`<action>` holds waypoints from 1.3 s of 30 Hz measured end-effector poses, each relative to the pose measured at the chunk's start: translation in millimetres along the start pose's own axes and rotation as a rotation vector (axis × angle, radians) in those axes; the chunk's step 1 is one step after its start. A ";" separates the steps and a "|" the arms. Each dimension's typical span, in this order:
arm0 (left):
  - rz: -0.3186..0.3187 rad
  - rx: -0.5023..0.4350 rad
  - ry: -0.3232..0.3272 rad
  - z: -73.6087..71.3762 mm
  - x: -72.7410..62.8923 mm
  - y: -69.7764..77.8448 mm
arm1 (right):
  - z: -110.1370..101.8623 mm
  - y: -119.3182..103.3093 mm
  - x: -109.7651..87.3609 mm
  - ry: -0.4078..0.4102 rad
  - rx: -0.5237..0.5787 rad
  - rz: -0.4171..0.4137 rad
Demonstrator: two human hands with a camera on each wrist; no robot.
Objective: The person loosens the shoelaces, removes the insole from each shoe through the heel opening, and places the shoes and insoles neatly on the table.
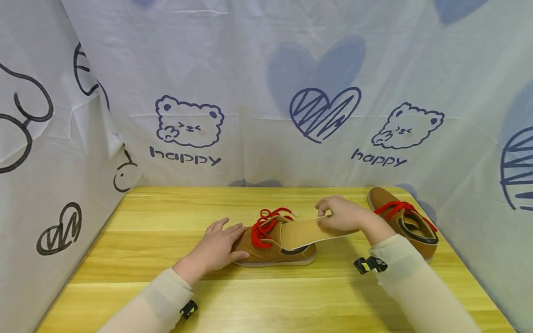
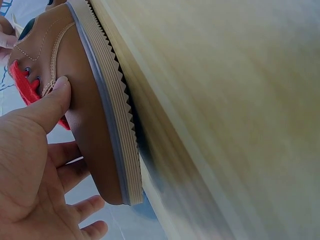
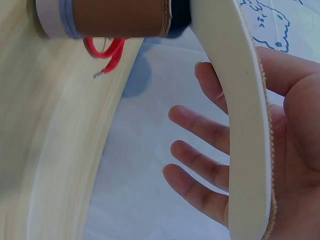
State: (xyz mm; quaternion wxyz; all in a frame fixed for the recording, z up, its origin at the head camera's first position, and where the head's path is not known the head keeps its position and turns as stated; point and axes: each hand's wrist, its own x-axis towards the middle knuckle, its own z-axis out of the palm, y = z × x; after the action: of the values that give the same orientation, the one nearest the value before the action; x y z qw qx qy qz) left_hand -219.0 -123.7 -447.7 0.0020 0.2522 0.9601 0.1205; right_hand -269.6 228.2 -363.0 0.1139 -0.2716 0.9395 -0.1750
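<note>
A brown shoe with red laces lies on its sole on the table, toe to the left. My left hand grips its toe end; in the left wrist view the thumb presses one side and fingers reach round the other. A tan insole slants out of the shoe's opening, its front part inside and hidden. With my right hand I pinch the insole's edge near its outer end. The right wrist view shows the insole's pale underside, with several fingers spread behind it.
A second brown shoe with red laces stands at the table's back right corner. The wooden table meets a printed white cloth hanging behind and at both sides.
</note>
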 end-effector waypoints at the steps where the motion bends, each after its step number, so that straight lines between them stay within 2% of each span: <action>1: -0.001 -0.001 0.000 -0.2 0.0 0.1 | -1.6 1.1 -1.2 -0.002 -0.002 0.005; 11: 0.006 0.009 0.003 1.0 0.7 -1.1 | -14.7 3.6 -12.4 -0.009 -0.021 0.051; 15: 0.007 0.009 0.004 0.6 0.3 -1.9 | -15.4 0.5 -11.3 0.004 -0.054 0.062; 23: 0.009 -0.007 0.007 -0.2 -0.2 -2.0 | -11.5 -15.8 -2.9 0.067 -0.125 0.055; 31: 0.004 -0.015 0.006 1.1 -1.1 -2.0 | 0.4 -29.5 7.2 0.053 -0.171 0.048; 39: 0.005 -0.032 0.008 -0.1 -0.3 -1.5 | 8.6 -27.9 12.1 0.041 -0.183 0.030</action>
State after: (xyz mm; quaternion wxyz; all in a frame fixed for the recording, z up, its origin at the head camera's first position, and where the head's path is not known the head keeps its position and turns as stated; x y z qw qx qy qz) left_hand -219.5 -125.2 -448.0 0.0016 0.2539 0.9575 0.1368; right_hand -263.8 197.2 -361.4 0.0717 -0.2630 0.9577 -0.0921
